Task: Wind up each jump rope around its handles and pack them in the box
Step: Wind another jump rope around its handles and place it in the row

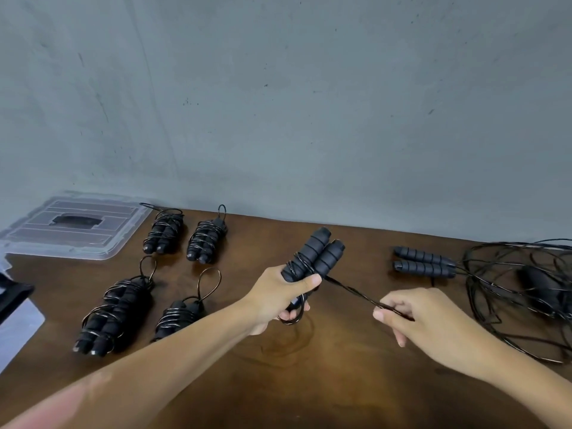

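My left hand (278, 297) grips a pair of black foam handles (318, 253) held side by side above the brown table (325, 382). A few turns of thin black rope wrap their lower part. My right hand (411, 317) pinches the taut rope (353, 291) that runs from the handles toward it. Several wound-up jump ropes lie on the left: one (162, 232), one (205, 239), one (114, 314) and one (179, 315). An unwound rope's handles (424, 263) lie at the right beside a loose tangle of rope (520, 292).
A clear plastic lid (74, 226) lies at the back left corner of the table. A clear box edge with a black latch (12, 298) shows at the far left. A grey wall (278, 103) stands right behind the table.
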The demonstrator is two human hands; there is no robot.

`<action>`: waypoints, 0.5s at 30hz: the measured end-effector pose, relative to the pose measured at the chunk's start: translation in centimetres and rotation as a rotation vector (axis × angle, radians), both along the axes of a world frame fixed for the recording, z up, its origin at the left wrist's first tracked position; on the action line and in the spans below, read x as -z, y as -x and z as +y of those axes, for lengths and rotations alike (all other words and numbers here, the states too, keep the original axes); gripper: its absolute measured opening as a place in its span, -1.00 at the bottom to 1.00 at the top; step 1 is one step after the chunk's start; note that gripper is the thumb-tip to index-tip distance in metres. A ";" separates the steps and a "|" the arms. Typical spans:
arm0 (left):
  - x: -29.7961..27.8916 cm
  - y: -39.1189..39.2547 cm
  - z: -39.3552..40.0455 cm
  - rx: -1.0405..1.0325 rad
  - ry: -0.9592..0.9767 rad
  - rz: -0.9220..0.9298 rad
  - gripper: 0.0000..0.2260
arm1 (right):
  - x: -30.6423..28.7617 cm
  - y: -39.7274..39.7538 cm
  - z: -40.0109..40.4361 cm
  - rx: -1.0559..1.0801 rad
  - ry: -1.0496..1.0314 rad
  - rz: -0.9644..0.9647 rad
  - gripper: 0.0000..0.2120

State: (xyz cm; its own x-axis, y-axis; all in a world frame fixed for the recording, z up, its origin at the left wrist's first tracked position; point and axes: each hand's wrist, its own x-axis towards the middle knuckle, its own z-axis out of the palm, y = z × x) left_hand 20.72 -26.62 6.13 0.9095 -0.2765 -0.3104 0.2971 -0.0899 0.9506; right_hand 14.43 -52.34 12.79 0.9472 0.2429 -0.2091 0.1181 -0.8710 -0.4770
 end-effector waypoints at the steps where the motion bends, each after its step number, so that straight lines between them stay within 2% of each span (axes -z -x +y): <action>1: 0.2 -0.2 -0.1 -0.027 -0.017 -0.003 -0.74 | -0.6 0.2 -0.1 0.041 0.018 -0.017 -0.66; 3: 0.6 -0.8 0.0 -0.060 -0.083 -0.042 -0.74 | -1.9 0.3 -0.2 0.098 0.055 -0.063 -0.65; 5: 1.0 -1.2 0.0 -0.037 -0.193 -0.114 -0.72 | -3.5 0.7 0.2 0.085 0.094 -0.119 -0.75; 7: 1.0 -1.4 -0.4 0.003 -0.341 -0.193 -0.70 | -5.0 1.1 0.8 0.041 0.163 -0.184 -0.79; 11: 0.1 -1.4 -2.1 0.145 -0.648 -0.347 -0.70 | -7.0 0.4 1.9 -0.076 0.356 -0.322 -0.74; 15: -0.9 -0.7 -3.2 0.247 -0.819 -0.480 -0.61 | -8.3 -2.0 2.2 -0.142 0.441 -0.469 -0.78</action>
